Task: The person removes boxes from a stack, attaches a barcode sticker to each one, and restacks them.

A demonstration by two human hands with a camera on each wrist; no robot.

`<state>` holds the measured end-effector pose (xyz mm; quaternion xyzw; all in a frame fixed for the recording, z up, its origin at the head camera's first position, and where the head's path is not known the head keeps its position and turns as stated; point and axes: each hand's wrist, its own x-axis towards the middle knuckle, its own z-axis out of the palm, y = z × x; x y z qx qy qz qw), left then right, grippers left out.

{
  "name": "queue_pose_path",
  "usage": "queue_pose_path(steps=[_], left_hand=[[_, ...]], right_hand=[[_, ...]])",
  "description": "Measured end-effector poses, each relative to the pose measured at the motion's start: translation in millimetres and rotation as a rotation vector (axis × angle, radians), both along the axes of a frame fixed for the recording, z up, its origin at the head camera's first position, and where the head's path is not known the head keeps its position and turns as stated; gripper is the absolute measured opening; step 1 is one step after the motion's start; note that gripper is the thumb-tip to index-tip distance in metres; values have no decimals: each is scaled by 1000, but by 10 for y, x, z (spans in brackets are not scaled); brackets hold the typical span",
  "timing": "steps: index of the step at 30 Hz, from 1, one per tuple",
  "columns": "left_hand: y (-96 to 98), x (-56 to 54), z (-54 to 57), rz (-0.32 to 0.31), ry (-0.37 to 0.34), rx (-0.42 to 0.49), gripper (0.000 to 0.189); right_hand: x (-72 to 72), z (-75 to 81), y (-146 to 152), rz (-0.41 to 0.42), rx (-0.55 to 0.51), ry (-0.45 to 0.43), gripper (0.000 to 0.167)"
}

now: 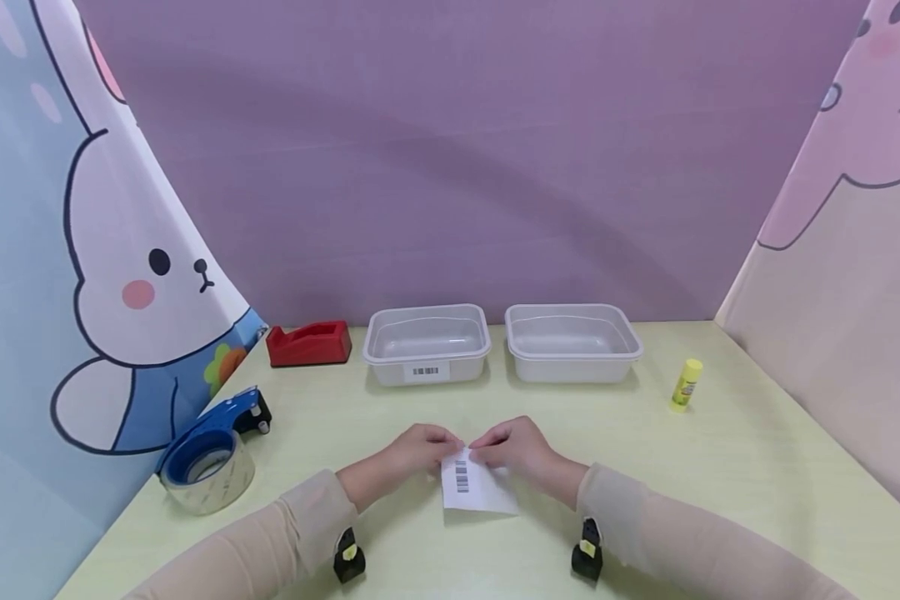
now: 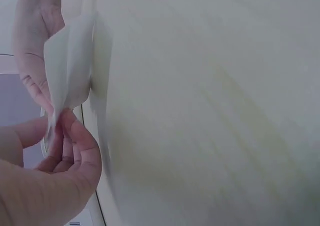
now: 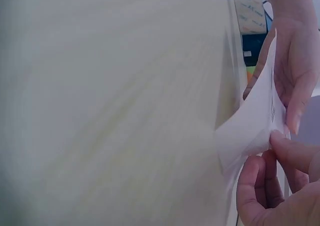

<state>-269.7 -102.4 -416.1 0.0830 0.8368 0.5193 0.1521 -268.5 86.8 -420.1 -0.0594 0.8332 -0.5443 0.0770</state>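
Between both hands, over the table's near middle, is a small white paper label point(image 1: 487, 493) printed with black barcodes. My left hand point(image 1: 421, 448) pinches its upper left edge between thumb and fingers. At the upper right edge my right hand point(image 1: 521, 452) pinches it the same way, fingertips close to the left ones. The wrist views show the label point(image 2: 70, 70) slightly bent, its lower part hanging just off the tabletop. In the right wrist view the label point(image 3: 247, 131) curves between the two hands, the printed side mostly turned away.
Two clear plastic containers point(image 1: 426, 314) point(image 1: 574, 372) stand at the back, the left one with a barcode label point(image 1: 426, 372) on its front. A red tape dispenser point(image 1: 309, 343) is left of them. A blue tape gun point(image 1: 217, 442) lies at left, a yellow glue stick point(image 1: 686, 385) at right.
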Motion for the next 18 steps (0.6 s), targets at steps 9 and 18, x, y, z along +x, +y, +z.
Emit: queue_pose_path(steps=[9, 18], left_hand=[[1, -56, 75, -58, -82, 17, 35], [-44, -96, 80, -171, -120, 86, 27]], right_hand=[[30, 79, 54, 83, -22, 77, 10], [92, 179, 97, 126, 13, 164, 7]])
